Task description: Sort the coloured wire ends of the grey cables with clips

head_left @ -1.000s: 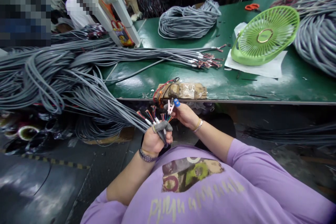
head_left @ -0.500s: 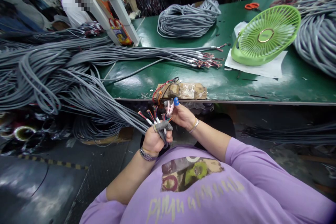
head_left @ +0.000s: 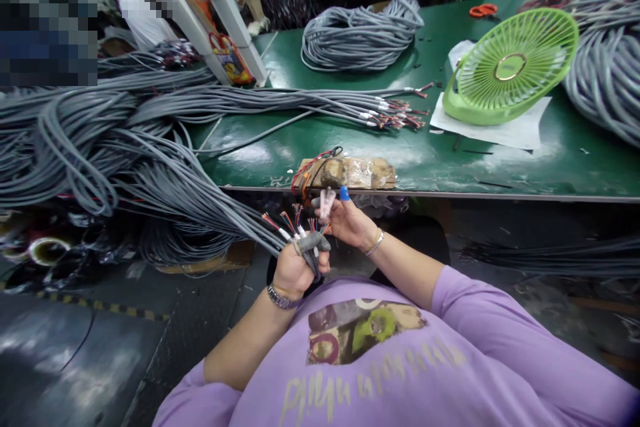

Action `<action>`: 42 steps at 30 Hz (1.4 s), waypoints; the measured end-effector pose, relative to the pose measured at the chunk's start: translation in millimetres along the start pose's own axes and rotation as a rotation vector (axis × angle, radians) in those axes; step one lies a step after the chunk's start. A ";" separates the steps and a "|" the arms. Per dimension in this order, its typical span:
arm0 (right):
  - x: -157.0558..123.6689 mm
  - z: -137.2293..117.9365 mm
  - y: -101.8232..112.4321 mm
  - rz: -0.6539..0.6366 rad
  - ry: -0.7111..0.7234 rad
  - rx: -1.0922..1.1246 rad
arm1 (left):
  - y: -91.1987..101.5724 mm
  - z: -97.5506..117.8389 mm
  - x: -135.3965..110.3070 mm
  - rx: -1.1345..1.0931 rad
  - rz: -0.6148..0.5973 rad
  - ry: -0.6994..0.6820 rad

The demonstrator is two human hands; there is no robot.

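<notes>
Head view, left hand (head_left: 295, 269) grip wrapped around gray cables (head_left: 253, 225), right hand (head_left: 353, 225) grip pinching pale clip (head_left: 327, 204)

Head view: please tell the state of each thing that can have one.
Left hand: closed around cables.
Cables: ends stripped, colored wires splayed.
Right hand: holding pale tool.
Pale tool: blurred, open or shut unclear.
Fan: tilted, spinning unclear.
Coil: bundled, lying on table.
Scissors: lying flat, blades unclear.
</notes>
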State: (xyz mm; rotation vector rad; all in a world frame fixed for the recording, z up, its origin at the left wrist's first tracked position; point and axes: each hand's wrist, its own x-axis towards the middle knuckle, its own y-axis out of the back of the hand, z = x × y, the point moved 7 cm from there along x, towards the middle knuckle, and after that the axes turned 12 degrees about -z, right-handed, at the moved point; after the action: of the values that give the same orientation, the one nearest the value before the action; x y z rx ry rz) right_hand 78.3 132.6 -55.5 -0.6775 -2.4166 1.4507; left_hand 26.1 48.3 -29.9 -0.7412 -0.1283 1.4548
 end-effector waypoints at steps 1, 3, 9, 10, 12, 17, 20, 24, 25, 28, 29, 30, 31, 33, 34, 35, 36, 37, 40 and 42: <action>-3.2 1.8 2.3 -0.020 -0.052 -0.044 | 1.1 -1.1 -1.5 0.019 0.011 -0.011; -11.1 5.9 6.7 -0.070 -0.184 -0.164 | 3.3 -3.1 -4.2 0.071 0.027 -0.048; -30.5 -3.9 6.5 -0.171 -0.339 -0.547 | 3.8 -9.9 -4.5 0.210 -0.013 -0.145; -31.4 -7.9 4.7 -0.166 -0.330 -0.584 | 3.7 -11.0 -3.8 0.227 -0.018 -0.150; -31.7 -14.9 -0.5 -0.167 -0.310 -0.640 | 3.9 -13.6 -2.4 0.254 -0.021 -0.141; -27.4 -20.9 -15.8 -0.199 -0.261 -0.751 | 3.1 -17.9 -1.3 0.316 -0.036 -0.099; -24.1 -15.9 -24.5 -0.226 -0.262 -0.809 | 0.0 -21.0 -1.0 0.369 -0.077 -0.049; -24.6 -17.6 -23.8 -0.161 -0.192 -0.802 | 0.1 -19.9 -1.6 0.341 -0.075 -0.056; -26.7 -19.5 -19.9 -0.123 -0.172 -0.784 | 1.0 -18.4 -2.0 0.316 -0.062 -0.074; -37.0 -19.4 -5.0 -0.035 -0.171 -0.690 | 5.0 -14.1 -3.1 0.255 -0.003 -0.126; -40.7 -17.2 -1.0 -0.016 -0.179 -0.648 | 6.0 -13.1 -3.1 0.245 0.013 -0.141; -43.9 -14.4 1.3 -0.008 -0.185 -0.615 | 6.7 -12.5 -3.0 0.240 0.025 -0.151; -46.5 -11.8 1.9 -0.005 -0.180 -0.596 | 7.0 -12.4 -2.6 0.239 0.031 -0.159; -49.3 -7.5 -2.5 -0.024 -0.143 -0.593 | 6.2 -13.1 -1.3 0.243 0.023 -0.164; -49.7 -6.1 -6.4 -0.040 -0.116 -0.598 | 5.6 -13.6 -0.7 0.244 0.013 -0.164; -49.7 -5.1 -10.7 -0.059 -0.092 -0.605 | 5.0 -13.9 -0.3 0.245 0.003 -0.161; -49.5 -4.6 -14.5 -0.075 -0.074 -0.612 | 4.8 -14.1 -0.2 0.244 -0.004 -0.157; -49.3 -4.6 -17.5 -0.089 -0.063 -0.622 | 4.9 -13.9 -0.4 0.239 -0.008 -0.151; -48.8 -7.9 -20.8 -0.099 -0.041 -0.666 | 6.0 -13.1 -2.0 0.208 -0.015 -0.120; -48.1 -9.6 -21.0 -0.108 -0.035 -0.672 | 6.0 -13.5 -3.0 0.179 -0.031 -0.092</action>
State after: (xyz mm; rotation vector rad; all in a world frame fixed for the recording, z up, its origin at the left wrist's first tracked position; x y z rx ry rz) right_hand 118.4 107.3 -31.0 -0.6282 -2.9180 0.5888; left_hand 27.4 40.1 -42.4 -0.5253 -0.0786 1.4502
